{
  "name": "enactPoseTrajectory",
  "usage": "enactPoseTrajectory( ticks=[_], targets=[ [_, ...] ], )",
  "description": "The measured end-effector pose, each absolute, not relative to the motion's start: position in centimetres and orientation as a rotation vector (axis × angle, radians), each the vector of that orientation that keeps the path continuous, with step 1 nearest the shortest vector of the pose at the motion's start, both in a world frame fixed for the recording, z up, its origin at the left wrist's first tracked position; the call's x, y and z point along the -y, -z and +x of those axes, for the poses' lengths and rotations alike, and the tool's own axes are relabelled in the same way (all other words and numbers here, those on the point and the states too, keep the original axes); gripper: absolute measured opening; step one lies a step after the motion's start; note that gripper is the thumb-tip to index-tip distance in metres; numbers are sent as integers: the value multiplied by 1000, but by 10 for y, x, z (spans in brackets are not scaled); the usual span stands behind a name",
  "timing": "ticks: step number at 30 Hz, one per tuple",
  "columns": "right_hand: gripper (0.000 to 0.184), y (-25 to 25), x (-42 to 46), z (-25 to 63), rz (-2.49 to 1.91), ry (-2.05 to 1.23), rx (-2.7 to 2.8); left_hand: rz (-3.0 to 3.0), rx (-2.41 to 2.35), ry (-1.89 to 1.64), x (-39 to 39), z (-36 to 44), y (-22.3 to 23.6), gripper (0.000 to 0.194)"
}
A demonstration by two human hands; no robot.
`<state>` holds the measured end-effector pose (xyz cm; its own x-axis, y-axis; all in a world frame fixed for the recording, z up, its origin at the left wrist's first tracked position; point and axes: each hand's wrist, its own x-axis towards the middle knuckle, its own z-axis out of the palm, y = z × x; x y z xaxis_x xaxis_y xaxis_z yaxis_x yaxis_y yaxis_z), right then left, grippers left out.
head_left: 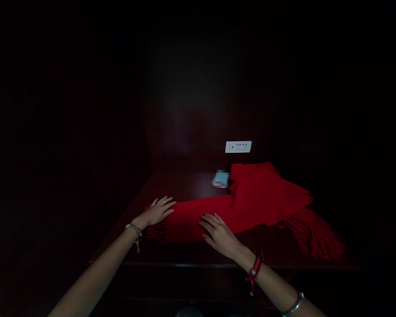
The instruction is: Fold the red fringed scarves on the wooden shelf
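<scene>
A red fringed scarf (260, 202) lies across the dark wooden table (181, 255). Its left part is spread flat, while the right part is bunched in folds with fringe trailing toward the front right. My left hand (157, 213) rests with fingers outstretched on the scarf's left end, beside the fringe there. Farther right, my right hand (220, 234) lies palm down on the flat part, its fingers extended. Neither hand grips the cloth.
Behind the scarf, a small pale blue blurred item (221, 179) sits on the table. A white socket panel (238, 146) is set in the dark back wall. The table's front edge runs below my hands. Deep shadow hides both sides.
</scene>
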<state>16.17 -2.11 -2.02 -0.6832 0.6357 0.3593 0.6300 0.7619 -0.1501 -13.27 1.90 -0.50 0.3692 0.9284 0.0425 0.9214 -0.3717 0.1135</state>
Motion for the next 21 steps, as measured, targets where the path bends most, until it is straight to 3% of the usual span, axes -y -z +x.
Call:
enactPoseTrajectory(
  ticks=[7, 12, 21],
  targets=[
    [25, 0, 32, 157, -787, 133, 2797, 2437, -1576, -94, -76, -90, -7, 43],
    [19, 1, 40, 142, -695, 244, 2824, 2241, -1605, -21, -90, -104, -12, 27],
    [34, 8, 35, 116, -714, 381, 2793, 2074, -1582, -130, -81, -138, -13, 25]
  ],
)
